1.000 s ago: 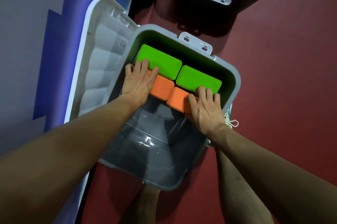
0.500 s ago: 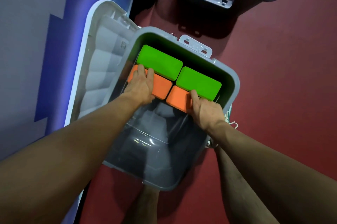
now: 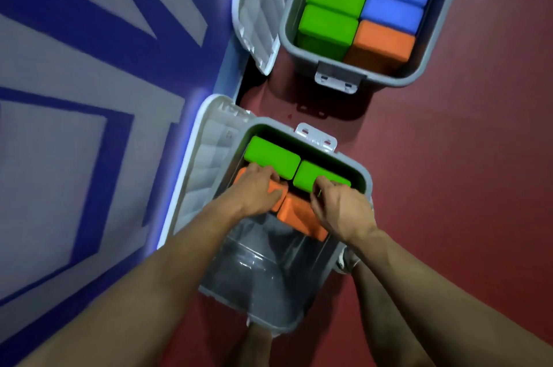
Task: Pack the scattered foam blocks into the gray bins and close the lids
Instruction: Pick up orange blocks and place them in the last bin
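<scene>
The near gray bin [image 3: 357, 170] stands on the red floor [image 3: 463, 157], its white lid [image 3: 203, 163] swung open toward 9 o'clock. Inside, two green foam blocks [image 3: 270, 157] lie side by side along the 12 o'clock wall, and two orange foam blocks [image 3: 297, 217] sit just beside them toward 6 o'clock; the rest of the bin shows bare clear lining. The left hand [image 3: 258, 188] rests on the left orange block, fingers curled at its far edge. The right hand [image 3: 341, 206] has its grip curled at the seam between the right green and orange blocks. At 12 o'clock the far gray bin [image 3: 419, 76], lid open, holds orange, green and blue blocks [image 3: 395, 4] packed tight.
</scene>
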Action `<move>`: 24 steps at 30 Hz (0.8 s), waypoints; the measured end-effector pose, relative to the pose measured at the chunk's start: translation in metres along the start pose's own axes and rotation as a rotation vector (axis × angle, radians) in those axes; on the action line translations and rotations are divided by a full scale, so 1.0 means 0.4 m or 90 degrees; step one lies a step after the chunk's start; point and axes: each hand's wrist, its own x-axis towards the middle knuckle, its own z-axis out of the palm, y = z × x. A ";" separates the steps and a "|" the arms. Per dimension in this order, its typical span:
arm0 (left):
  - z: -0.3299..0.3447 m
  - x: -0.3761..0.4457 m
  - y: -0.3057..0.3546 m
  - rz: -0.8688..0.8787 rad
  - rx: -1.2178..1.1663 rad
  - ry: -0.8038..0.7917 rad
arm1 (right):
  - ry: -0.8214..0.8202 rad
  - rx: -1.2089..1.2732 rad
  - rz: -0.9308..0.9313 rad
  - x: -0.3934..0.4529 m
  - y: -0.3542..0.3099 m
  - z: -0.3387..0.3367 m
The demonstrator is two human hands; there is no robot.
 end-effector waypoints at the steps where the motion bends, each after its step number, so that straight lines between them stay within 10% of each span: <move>1: -0.049 -0.055 0.041 0.005 -0.037 0.022 | 0.032 0.033 0.018 -0.018 -0.019 -0.083; 12: -0.580 -0.747 0.683 0.121 -0.256 0.269 | 0.278 0.232 -0.009 -0.398 -0.109 -1.070; 24: -0.446 -1.146 0.916 0.275 -0.234 0.275 | 0.375 0.272 0.015 -0.937 -0.086 -1.216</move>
